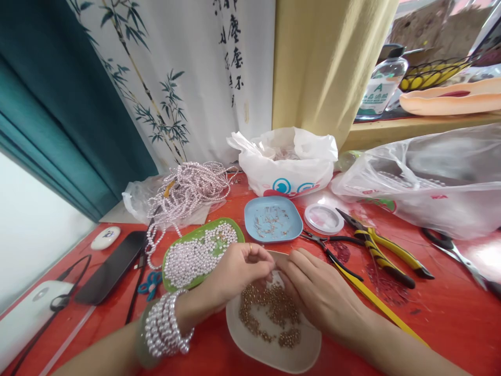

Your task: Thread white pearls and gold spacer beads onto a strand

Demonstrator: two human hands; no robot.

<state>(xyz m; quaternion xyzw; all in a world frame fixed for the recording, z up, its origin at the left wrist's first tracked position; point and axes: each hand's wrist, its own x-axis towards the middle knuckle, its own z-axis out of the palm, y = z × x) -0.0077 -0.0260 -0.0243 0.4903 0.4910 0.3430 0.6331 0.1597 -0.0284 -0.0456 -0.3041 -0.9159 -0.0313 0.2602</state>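
My left hand (238,269) and my right hand (317,287) meet fingertip to fingertip above a white dish (305,352) of small gold-brown beads (274,308). Both hands are closed in a pinch; what sits between the fingers is too small to make out. A wide bracelet of pearl beads (164,326) wraps my left wrist. Just left of the hands, a green tray (172,250) is heaped with loose pearls (195,253). A blue tray (291,230) of thin metal pins stands right behind the hands.
The red table (450,313) also bears yellow-handled pliers (381,250), small black pliers (332,253), scissors (457,253), a round clear lid (324,218), pearl strands (183,190), a black phone (113,266), white and clear plastic bags (285,162), and a yellow strip (376,303).
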